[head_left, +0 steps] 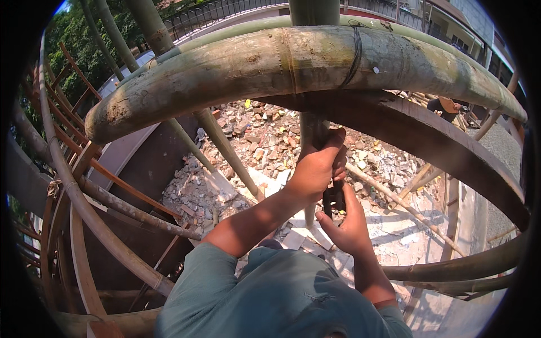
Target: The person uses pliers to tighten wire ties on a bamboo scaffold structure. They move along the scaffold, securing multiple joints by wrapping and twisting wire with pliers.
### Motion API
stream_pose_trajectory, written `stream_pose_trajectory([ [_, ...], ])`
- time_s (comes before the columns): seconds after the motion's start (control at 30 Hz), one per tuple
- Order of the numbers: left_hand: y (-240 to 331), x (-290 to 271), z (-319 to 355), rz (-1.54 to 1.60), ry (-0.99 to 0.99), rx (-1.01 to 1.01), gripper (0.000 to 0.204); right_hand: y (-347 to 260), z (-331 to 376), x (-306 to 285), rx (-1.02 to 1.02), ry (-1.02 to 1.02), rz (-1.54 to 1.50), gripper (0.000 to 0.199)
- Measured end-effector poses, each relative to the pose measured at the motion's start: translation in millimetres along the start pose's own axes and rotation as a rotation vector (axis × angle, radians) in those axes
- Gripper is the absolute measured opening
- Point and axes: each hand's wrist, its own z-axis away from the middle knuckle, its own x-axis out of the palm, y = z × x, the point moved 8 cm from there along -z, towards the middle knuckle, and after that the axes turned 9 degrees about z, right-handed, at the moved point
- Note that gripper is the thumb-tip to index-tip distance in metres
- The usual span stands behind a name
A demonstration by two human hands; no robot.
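Observation:
Close against an upright bamboo pole (309,217), my left hand (316,172) is closed, its fingers curled over at the right. What they grip is hidden behind the hand. Just below it, my right hand (350,225) holds a dark object with gaps in it, perhaps a hand tool (333,198), between thumb and fingers. The object's upper end meets my left fingers. Above both hands a thick horizontal bamboo pole (225,67) crosses the view, with thin black cord (355,56) wound around it. A dark wooden beam (439,132) runs beneath that pole.
Broken brick rubble (265,141) covers the ground far below. Bamboo poles (149,270) and wooden struts (81,259) crowd the left side. More bamboo (468,262) spans the lower right. Another person (448,107) is at the far right, beyond the beam.

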Motion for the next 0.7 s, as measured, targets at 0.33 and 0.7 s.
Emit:
stream_pose_trajectory([
  [0.33,20,2,18,-0.002,-0.583,-0.149,0.046,35,12,80,0.323,-0.788,-1.411,0.024],
  [0.7,10,-1,8,-0.084,-0.051,-0.081,0.039,23,-6,15,-0.110,-0.048,-0.212,0.073],
])
